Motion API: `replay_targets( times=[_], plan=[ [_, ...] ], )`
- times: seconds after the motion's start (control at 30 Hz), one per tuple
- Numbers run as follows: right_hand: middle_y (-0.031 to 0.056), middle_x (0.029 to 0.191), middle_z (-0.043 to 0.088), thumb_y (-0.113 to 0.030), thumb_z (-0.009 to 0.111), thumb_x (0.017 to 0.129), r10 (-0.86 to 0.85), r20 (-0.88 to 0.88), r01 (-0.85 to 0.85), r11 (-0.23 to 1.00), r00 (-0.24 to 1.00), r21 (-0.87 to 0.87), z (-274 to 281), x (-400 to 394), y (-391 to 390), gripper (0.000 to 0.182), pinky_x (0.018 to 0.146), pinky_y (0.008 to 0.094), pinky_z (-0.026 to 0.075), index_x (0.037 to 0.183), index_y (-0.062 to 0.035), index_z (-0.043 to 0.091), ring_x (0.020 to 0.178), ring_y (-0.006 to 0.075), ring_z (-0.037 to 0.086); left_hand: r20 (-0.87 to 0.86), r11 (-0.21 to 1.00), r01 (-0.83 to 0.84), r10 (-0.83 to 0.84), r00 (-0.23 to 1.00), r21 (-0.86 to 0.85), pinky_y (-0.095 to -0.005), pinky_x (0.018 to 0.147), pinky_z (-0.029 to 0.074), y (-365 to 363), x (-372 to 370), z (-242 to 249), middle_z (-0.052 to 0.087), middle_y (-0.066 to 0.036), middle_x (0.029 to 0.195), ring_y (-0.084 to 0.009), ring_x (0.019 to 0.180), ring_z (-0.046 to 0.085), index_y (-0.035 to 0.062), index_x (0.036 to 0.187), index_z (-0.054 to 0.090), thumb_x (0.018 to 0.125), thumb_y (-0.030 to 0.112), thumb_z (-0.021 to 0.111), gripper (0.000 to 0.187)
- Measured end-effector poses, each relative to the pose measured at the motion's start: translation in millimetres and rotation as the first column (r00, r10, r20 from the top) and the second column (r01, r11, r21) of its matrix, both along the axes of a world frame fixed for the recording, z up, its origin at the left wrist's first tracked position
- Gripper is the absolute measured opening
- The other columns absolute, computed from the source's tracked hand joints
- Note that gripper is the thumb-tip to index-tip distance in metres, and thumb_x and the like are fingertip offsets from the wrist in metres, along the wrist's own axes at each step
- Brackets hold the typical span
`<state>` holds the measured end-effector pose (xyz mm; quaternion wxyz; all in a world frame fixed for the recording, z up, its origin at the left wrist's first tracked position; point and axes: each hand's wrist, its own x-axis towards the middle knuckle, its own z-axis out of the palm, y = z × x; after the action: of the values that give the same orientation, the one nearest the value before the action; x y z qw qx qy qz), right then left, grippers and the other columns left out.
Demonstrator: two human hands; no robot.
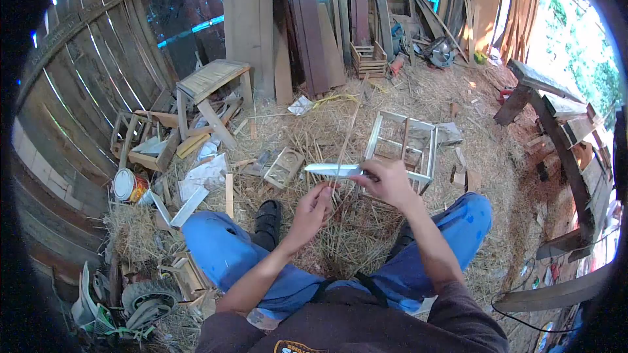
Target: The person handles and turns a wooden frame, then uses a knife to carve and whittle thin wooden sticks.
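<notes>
My right hand is closed around the handle of a knife, whose wide, bright blade points to the left. A long, thin brown strip, perhaps wood or cane, slants away from me and crosses the blade. Lower on that strip, my left hand pinches it between thumb and fingers, just below the knife. Blade and strip appear to touch, though the exact contact is too small to make out. Both hands are above the straw-covered floor, between my bent knees.
A wooden frame stands just beyond my right hand. Ahead on the left are a small wooden table and a paint can. Planks lean against the back wall. A rough bench runs along the right.
</notes>
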<state>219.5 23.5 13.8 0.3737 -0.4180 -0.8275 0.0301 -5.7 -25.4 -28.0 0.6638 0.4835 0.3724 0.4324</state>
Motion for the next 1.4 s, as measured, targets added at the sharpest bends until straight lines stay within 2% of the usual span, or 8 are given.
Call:
replay_targets(
  times=[0.13,0.37,0.57,0.77,0.87,0.97,1.17,1.4],
  plan=[
    [0.0147,0.064,0.061,-0.038,0.070,0.090,0.167,-0.027,-0.168,0.983,0.986,-0.072,-10,-19,-4,0.031,0.052,0.0452,0.046,0.087,-0.0086,0.061,0.059,0.0380,0.062,-0.055,0.993,-0.102,0.098,0.994,-0.062,-0.0211,0.044,0.026,4,9,-4,0.041,0.006,0.067,-0.0018,0.051,0.033,0.0095,0.112,0.054,0.107,0.030,0.047,0.023],
    [0.0141,0.063,0.061,-0.036,0.070,0.090,0.208,0.024,-0.206,0.977,0.978,-0.063,-9,-29,-6,0.029,0.050,0.0424,0.044,0.091,-0.0083,0.064,0.056,0.0349,0.061,-0.101,0.979,-0.204,0.203,0.974,-0.001,-0.0211,0.044,0.028,6,12,0,0.043,0.006,0.068,-0.0012,0.053,0.037,0.0090,0.108,0.057,0.107,0.025,0.047,0.019],
    [0.0145,0.061,0.059,-0.038,0.070,0.090,0.213,0.022,-0.209,0.972,0.977,-0.108,-3,-25,-10,0.031,0.049,0.0432,0.043,0.089,-0.0083,0.063,0.055,0.0355,0.060,-0.084,0.969,-0.121,0.142,0.986,0.216,-0.0223,0.045,0.028,9,11,-13,0.043,0.007,0.068,-0.0026,0.054,0.037,0.0094,0.108,0.056,0.107,0.023,0.046,0.017],
    [0.0137,0.060,0.059,-0.039,0.071,0.088,0.191,0.073,-0.187,0.980,0.979,-0.069,-8,-22,-12,0.031,0.049,0.0430,0.043,0.091,-0.0098,0.064,0.053,0.0356,0.060,-0.146,0.996,-0.010,0.022,0.989,0.083,-0.0234,0.050,0.032,5,7,0,0.041,0.005,0.073,-0.0059,0.060,0.037,0.0108,0.120,0.053,0.108,0.031,0.044,0.025],
    [0.0129,0.061,0.061,-0.040,0.075,0.085,0.161,0.123,-0.150,0.984,0.979,-0.093,-12,-20,-11,0.031,0.048,0.0415,0.043,0.092,-0.0110,0.067,0.054,0.0348,0.060,-0.208,0.932,-0.056,0.138,0.968,0.358,-0.0228,0.050,0.030,11,8,-22,0.041,0.005,0.073,-0.0052,0.059,0.036,0.0123,0.128,0.051,0.107,0.029,0.044,0.027],
    [0.0111,0.064,0.063,-0.039,0.079,0.080,0.223,-0.010,-0.224,0.974,0.975,-0.031,-7,-14,-6,0.031,0.049,0.0398,0.044,0.088,-0.0114,0.070,0.055,0.0324,0.062,-0.082,0.995,-0.072,0.078,0.994,0.073,-0.0220,0.050,0.030,-3,12,4,0.044,0.004,0.076,-0.0037,0.059,0.037,0.0086,0.127,0.052,0.106,0.019,0.046,0.024],
    [0.0111,0.063,0.061,-0.037,0.080,0.079,0.250,-0.019,-0.248,0.967,0.968,0.050,-10,-14,-1,0.028,0.051,0.0393,0.046,0.085,-0.0122,0.070,0.057,0.0313,0.062,-0.140,0.994,-0.067,0.079,0.987,0.090,-0.0222,0.050,0.030,-1,10,-10,0.042,0.005,0.076,-0.0040,0.059,0.037,0.0100,0.139,0.047,0.106,0.020,0.047,0.035],
    [0.0074,0.070,0.067,-0.036,0.083,0.074,0.194,-0.046,-0.189,0.978,0.980,0.090,-4,-6,2,0.029,0.054,0.0379,0.049,0.085,-0.0110,0.072,0.061,0.0282,0.065,-0.065,0.998,-0.065,0.066,0.996,0.007,-0.0222,0.045,0.025,-4,5,6,0.038,0.007,0.067,-0.0020,0.052,0.033,0.0088,0.096,0.051,0.107,0.027,0.045,0.022]
  ],
)
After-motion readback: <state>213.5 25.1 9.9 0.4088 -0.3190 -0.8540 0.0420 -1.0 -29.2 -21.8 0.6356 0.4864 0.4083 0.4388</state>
